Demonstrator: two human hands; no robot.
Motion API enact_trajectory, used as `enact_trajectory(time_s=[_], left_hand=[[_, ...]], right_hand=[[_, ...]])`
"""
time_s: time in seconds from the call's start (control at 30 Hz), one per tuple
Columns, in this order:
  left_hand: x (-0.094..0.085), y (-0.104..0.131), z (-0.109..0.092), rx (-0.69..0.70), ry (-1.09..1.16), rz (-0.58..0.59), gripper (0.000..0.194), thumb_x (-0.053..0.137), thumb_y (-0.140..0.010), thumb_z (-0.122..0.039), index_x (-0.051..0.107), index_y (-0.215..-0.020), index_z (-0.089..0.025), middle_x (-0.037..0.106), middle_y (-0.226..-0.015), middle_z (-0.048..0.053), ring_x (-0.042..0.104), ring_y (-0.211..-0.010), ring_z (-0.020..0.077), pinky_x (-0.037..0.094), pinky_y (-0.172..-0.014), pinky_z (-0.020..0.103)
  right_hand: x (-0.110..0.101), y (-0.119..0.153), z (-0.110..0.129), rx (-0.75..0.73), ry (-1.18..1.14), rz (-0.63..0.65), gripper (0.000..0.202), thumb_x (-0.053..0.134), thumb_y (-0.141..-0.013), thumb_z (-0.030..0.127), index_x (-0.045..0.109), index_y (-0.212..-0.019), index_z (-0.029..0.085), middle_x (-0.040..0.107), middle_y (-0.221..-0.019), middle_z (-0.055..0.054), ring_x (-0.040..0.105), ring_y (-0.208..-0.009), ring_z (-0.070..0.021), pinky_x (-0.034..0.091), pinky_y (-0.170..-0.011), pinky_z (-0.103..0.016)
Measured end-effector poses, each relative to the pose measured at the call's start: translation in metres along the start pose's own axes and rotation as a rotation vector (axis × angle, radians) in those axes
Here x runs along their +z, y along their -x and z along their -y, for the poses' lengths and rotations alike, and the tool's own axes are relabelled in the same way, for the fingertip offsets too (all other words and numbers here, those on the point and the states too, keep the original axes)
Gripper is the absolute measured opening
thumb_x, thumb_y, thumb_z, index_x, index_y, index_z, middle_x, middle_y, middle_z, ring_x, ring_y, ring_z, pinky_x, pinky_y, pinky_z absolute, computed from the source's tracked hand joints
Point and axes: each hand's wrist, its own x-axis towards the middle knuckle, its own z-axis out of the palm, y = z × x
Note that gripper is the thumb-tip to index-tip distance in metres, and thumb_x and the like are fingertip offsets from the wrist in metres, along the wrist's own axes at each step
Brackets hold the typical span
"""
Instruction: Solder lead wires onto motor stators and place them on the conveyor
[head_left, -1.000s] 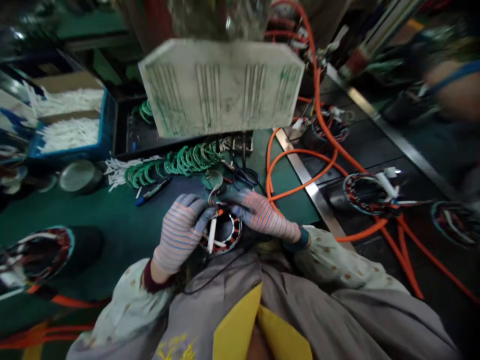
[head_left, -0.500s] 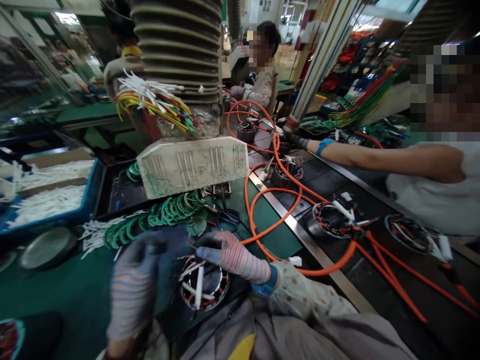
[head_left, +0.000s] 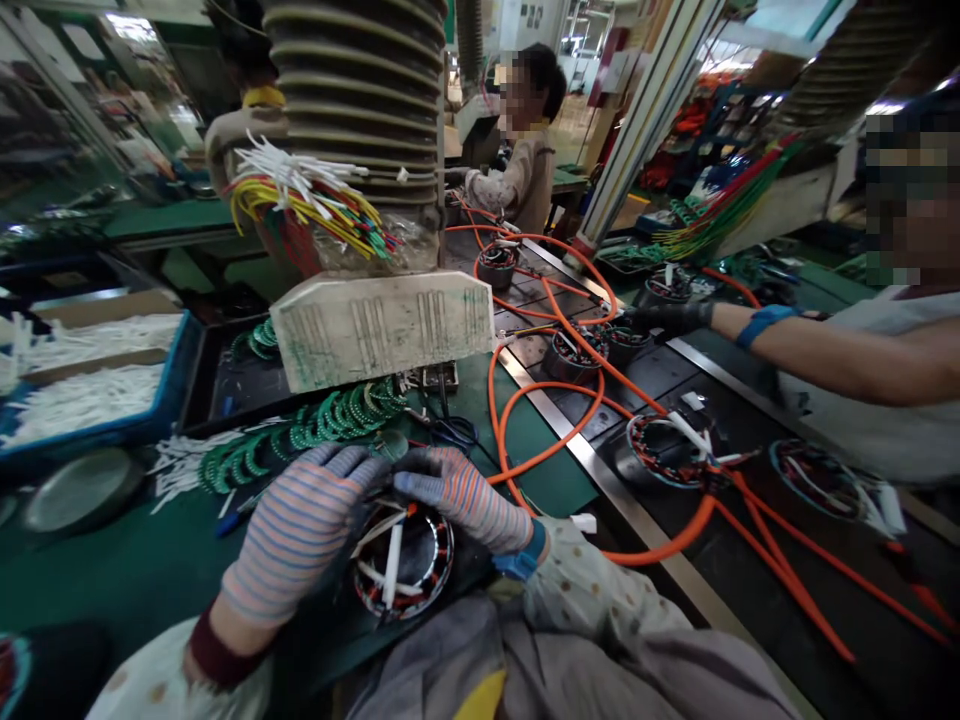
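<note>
A motor stator [head_left: 444, 575], a ring with red-and-black windings, stands in front of me, white sleeves [head_left: 392, 565] lying across its opening. Over its far rim my left hand [head_left: 304, 520], in a striped glove with dark fingertips, is closed, its fingers bent together. What it grips, if anything, is hidden. My right hand [head_left: 476, 500], gloved alike, meets it from the other side, thumb and fingers pinched at the stator's wire leads. The fingertips of both hands nearly touch, and the thin wire between them is mostly covered.
Green slotted strips [head_left: 300, 440] and white sleeves lie behind my left hand, near a blue bin [head_left: 169, 375] of white sleeves. An orange cable [head_left: 525, 470] loops beside my right hand. More stators [head_left: 664, 455] stand on the line at right, where a co-worker's gloved hand [head_left: 675, 318] reaches in.
My left hand has moved right and up to the stator's far rim, joining my right hand, which stays nearly in place. The co-worker's arm at right has shifted toward the right.
</note>
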Motion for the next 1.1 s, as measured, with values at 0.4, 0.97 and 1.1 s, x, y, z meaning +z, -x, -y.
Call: enact_trajectory(time_s=[0.4, 0.97, 1.1], left_hand=[[-0.013, -0.004, -0.017, -0.663, 0.552, -0.093, 0.025, 0.064, -0.117, -0.042, 0.084, -0.115, -0.027, 0.089, -0.112, 0.006, 0.086, -0.105, 0.0303, 0.070, -0.101, 0.043], [0.030, -0.013, -0.041, -0.883, 0.819, -0.348, 0.020, 0.072, -0.115, -0.046, 0.073, -0.119, -0.026, 0.085, -0.106, 0.003, 0.081, -0.099, 0.0232, 0.065, -0.095, 0.033], [0.028, -0.014, -0.037, -0.883, 0.938, -0.271, 0.027, 0.072, -0.115, -0.051, 0.073, -0.121, -0.025, 0.086, -0.104, 0.003, 0.082, -0.094, 0.0233, 0.066, -0.093, 0.034]], right_hand=[[0.003, 0.006, 0.002, 0.000, 0.010, -0.154, 0.055, 0.099, -0.087, 0.073, 0.079, -0.090, 0.022, 0.069, -0.074, 0.003, 0.053, -0.070, -0.0141, 0.052, -0.071, -0.030], [0.009, 0.012, -0.001, -0.025, 0.046, -0.292, 0.043, 0.098, -0.084, 0.062, 0.086, -0.099, 0.024, 0.065, -0.070, 0.007, 0.046, -0.061, -0.0108, 0.049, -0.063, -0.029], [0.007, 0.012, -0.001, -0.032, 0.087, -0.268, 0.037, 0.093, -0.088, 0.059, 0.087, -0.099, 0.025, 0.071, -0.072, 0.005, 0.055, -0.061, -0.0128, 0.052, -0.063, -0.029]])
